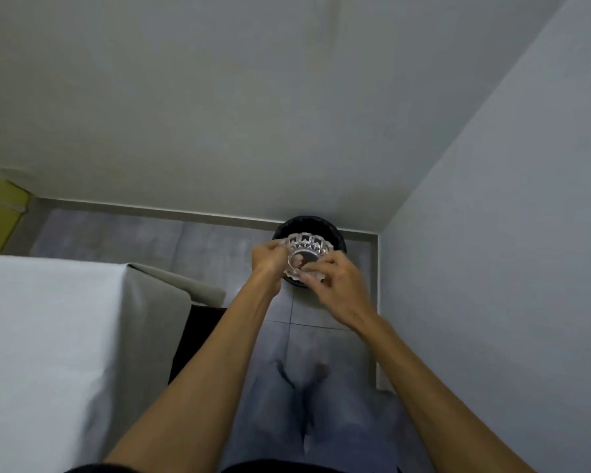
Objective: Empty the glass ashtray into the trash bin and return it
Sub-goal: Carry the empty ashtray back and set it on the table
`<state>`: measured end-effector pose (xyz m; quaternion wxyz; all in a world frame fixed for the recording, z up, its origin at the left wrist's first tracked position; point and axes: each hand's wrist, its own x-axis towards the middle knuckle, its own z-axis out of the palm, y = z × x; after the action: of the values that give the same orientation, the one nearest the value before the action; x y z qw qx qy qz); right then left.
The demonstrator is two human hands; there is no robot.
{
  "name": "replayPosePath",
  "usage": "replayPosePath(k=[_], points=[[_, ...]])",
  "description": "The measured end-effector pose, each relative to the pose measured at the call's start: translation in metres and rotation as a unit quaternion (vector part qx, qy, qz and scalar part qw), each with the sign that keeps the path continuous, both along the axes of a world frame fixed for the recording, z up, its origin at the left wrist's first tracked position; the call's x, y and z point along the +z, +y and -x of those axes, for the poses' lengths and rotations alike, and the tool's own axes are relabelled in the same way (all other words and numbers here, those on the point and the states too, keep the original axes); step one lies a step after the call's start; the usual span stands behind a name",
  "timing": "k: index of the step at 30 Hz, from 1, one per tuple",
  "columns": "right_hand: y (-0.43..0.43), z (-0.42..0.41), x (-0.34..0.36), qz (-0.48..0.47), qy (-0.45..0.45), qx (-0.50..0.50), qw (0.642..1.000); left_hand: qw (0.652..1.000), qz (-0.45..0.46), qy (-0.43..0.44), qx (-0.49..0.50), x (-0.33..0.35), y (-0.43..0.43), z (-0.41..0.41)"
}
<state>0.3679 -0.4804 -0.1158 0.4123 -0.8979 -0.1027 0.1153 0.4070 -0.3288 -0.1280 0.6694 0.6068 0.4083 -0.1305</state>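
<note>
On my left the bed fills the near side, its white sheet edge running toward me and a grey cover folded over its far corner. Between that corner and the wall on my right lies a narrow strip of grey tiled floor, open to the left along the skirting and closed off at the corner ahead. The black trash bin sits in that corner against the skirting. My left hand is curled closed on the left rim of the glass ashtray, held above the bin's mouth. My right hand grips its near right rim, fingers bent around the edge.
</note>
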Motion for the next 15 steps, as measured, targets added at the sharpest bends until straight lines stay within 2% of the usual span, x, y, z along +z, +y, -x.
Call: replayPosePath(k=[3, 5, 7, 11, 15], points=[[-0.008, 0.001, 0.036, -0.074, 0.059, -0.142, 0.985, 0.998, 0.028, -0.039, 0.045, 0.049, 0.003, 0.021], [-0.006, 0.003, 0.051, -0.093, 0.11, -0.174, 0.974, 0.993, 0.042, -0.071, 0.081, 0.071, 0.007, 0.038], [0.004, 0.009, 0.072, -0.104, 0.146, -0.144, 0.973, 0.986, 0.048, -0.105, 0.118, 0.089, 0.011, 0.059], [0.039, 0.022, 0.109, -0.122, 0.148, -0.055, 0.98, 0.968, 0.026, -0.153, 0.198, 0.118, 0.032, 0.099], [0.083, 0.039, 0.121, -0.138, 0.153, 0.011, 0.978, 0.951, -0.041, -0.166, 0.258, 0.123, 0.067, 0.141]])
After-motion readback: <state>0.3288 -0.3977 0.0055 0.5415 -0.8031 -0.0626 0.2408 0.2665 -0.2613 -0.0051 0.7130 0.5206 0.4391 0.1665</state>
